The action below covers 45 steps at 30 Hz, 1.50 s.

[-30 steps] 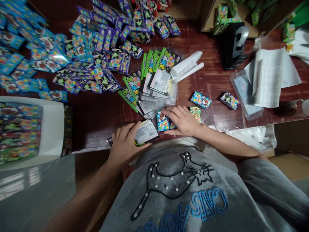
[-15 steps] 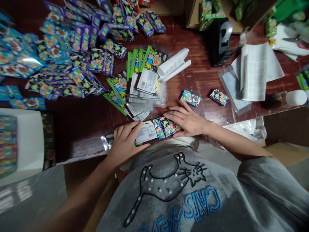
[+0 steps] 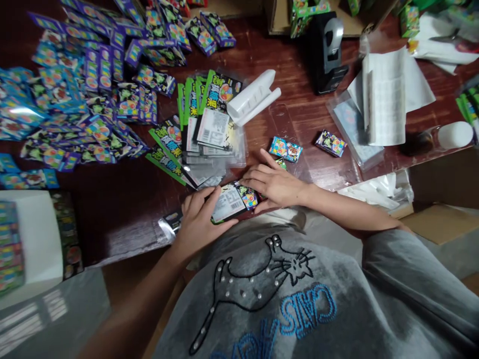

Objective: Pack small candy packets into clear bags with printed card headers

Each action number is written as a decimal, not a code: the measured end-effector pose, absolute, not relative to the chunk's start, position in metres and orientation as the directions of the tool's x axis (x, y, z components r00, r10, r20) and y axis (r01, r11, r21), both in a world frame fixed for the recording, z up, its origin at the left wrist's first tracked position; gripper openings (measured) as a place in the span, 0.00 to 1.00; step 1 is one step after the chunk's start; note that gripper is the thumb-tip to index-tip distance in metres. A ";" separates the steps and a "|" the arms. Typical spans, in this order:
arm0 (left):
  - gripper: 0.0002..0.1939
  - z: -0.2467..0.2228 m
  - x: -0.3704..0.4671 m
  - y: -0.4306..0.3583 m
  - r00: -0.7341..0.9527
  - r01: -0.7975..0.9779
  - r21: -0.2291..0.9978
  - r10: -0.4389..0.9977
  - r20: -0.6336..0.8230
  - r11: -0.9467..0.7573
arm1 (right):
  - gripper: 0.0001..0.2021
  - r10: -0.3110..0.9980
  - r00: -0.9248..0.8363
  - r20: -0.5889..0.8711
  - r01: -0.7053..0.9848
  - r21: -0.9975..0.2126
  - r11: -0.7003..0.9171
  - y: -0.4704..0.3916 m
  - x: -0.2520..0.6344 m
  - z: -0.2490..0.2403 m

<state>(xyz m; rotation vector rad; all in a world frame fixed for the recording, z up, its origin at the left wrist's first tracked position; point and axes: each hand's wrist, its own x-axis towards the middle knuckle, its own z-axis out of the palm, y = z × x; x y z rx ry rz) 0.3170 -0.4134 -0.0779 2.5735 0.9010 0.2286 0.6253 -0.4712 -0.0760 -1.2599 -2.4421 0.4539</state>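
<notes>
My left hand (image 3: pixel 200 214) is closed around a flat plastic sleeve with a printed label card (image 3: pixel 227 202) at the table's front edge. Its shiny end sticks out left of the wrist. Fingers and thumb of my right hand (image 3: pixel 275 183) grip a row of small candy boxes against the sleeve's right end. Of that row, a purple-black candy box (image 3: pixel 248 196) shows beside the label; the others are mostly under the hand. Behind my right fingers a bit of a green box (image 3: pixel 280 163) shows. A blue candy box (image 3: pixel 286 149) and another purple-black box (image 3: pixel 331 143) lie loose beyond.
Overlapping printed sleeves (image 3: pixel 213 127) lie ahead, beside a curled white paper (image 3: pixel 252 97). Heaped purple and blue boxes (image 3: pixel 101 107) fill the left. On the right are a black tape dispenser (image 3: pixel 327 55), white sheets (image 3: pixel 384 97) and a white-capped bottle (image 3: pixel 454 134).
The blue box between label and purple-black box has gone from sight; the purple-black box now sits against the label. My right hand has closed in on my left. The whole view has shifted slightly.
</notes>
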 end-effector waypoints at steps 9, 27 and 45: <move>0.46 -0.074 0.331 -0.408 0.837 0.484 0.410 0.546 0.042 -0.773 | 0.35 0.838 -0.522 0.162 0.692 -0.494 0.527 -0.479 0.614 -0.081; 0.45 -0.069 0.337 -0.397 0.796 0.555 0.396 0.605 0.004 -0.732 | 0.40 0.875 -0.468 0.121 0.695 -0.562 0.449 -0.472 0.668 -0.066; 0.42 -0.061 0.359 -0.397 0.801 0.531 0.343 0.591 0.096 -0.775 | 0.36 0.890 -0.429 0.157 0.736 -0.511 0.445 -0.463 0.664 -0.056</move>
